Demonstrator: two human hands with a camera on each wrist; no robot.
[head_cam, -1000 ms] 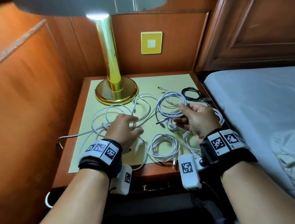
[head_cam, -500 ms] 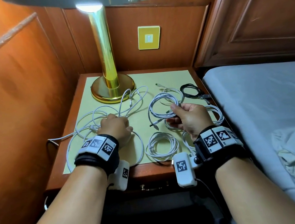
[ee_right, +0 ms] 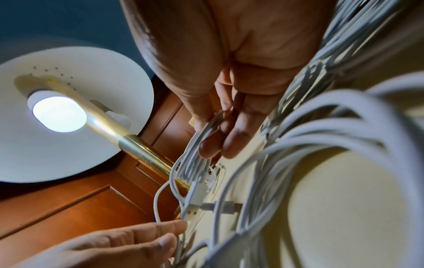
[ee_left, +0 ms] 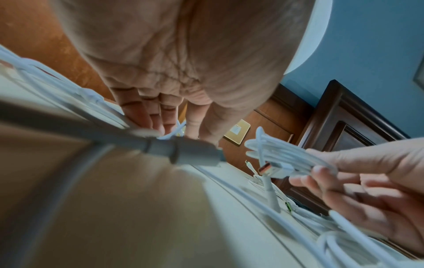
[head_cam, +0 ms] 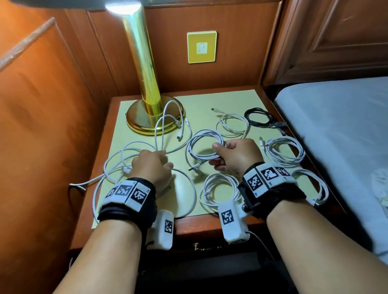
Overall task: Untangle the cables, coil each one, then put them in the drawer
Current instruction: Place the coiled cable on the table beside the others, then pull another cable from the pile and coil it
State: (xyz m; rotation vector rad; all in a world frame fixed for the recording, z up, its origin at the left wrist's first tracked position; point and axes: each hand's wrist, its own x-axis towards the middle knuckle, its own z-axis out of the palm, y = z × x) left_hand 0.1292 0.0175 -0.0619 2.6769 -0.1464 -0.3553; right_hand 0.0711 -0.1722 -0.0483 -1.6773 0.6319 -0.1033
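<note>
Lamp (head_cam: 142, 62) glare — wrist views blurred

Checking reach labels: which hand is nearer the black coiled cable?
Right. The right hand sits just in front and left of the black coiled cable, gripping a white cable coil. The left hand is farther left, beyond that coil, on the loose white cable.

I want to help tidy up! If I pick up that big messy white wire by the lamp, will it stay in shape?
Probably not. The loose white cable sprawls in wide uneven loops, so it likely flops and dangles. It looks thin, so probably light. Its loops cross, so it may snag.
</note>
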